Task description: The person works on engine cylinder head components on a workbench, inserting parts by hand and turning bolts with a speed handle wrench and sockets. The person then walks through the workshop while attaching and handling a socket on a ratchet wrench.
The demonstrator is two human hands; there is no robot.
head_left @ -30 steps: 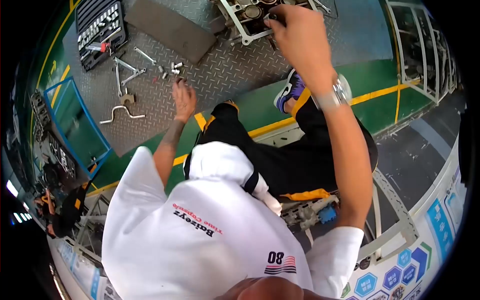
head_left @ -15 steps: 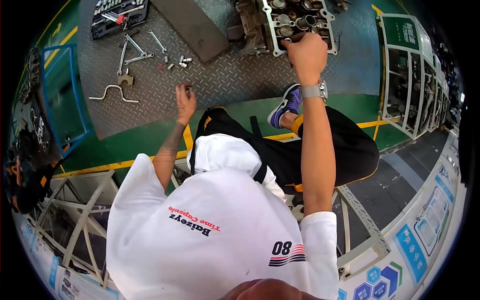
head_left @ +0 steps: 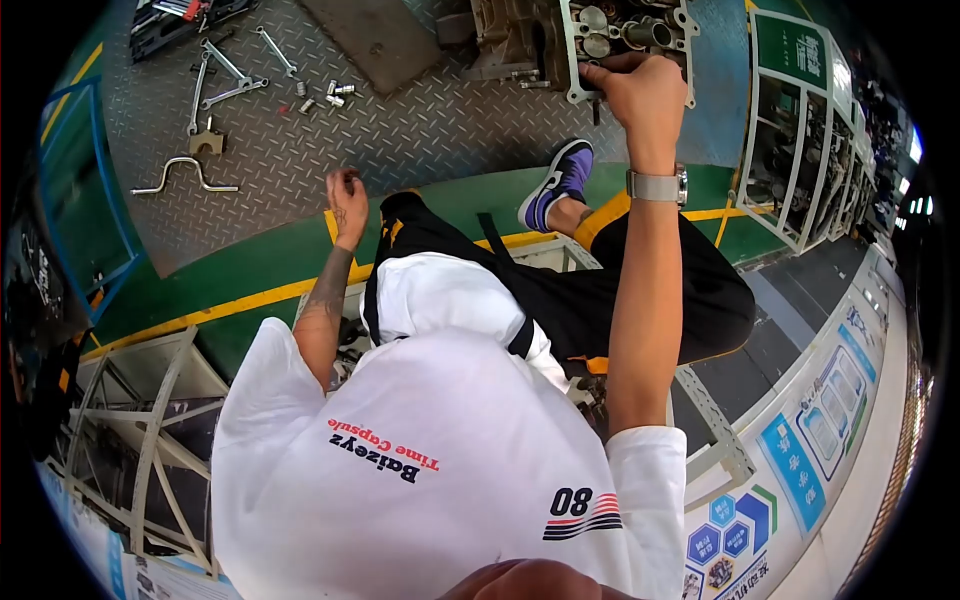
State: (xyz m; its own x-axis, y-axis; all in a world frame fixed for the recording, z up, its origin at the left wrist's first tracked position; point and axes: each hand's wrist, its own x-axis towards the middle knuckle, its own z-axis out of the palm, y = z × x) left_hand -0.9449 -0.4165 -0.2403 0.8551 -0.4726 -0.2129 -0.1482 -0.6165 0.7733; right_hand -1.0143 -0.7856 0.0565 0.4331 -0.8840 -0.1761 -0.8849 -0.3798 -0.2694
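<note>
My right hand point(head_left: 645, 105) reaches over the near edge of an engine cylinder head point(head_left: 683, 18) with exposed round parts inside. Its thumb and fingers are pinched together at the near left corner of the metal frame; what they grip, if anything, is hidden. A metal-band watch point(head_left: 657, 186) is on that wrist. My left hand point(head_left: 347, 205) hovers by the near edge of the diamond-plate tabletop point(head_left: 290, 150), fingers loosely bent and apart, with nothing visible in them. Beyond it lie several small sockets point(head_left: 338, 94).
Left on the tabletop are several wrenches point(head_left: 233, 75), a bent metal bar point(head_left: 190, 164), a brownish block point(head_left: 208, 142) and a tool case point(head_left: 165, 25). A flat dark plate point(head_left: 375, 45) lies beside the engine. A white-framed rack point(head_left: 790, 140) stands to the right.
The camera view has shifted, so the tools appear higher and farther left. My right hand stays at the engine's near edge, and my left hand remains by the table edge, its fingers slightly more curled.
</note>
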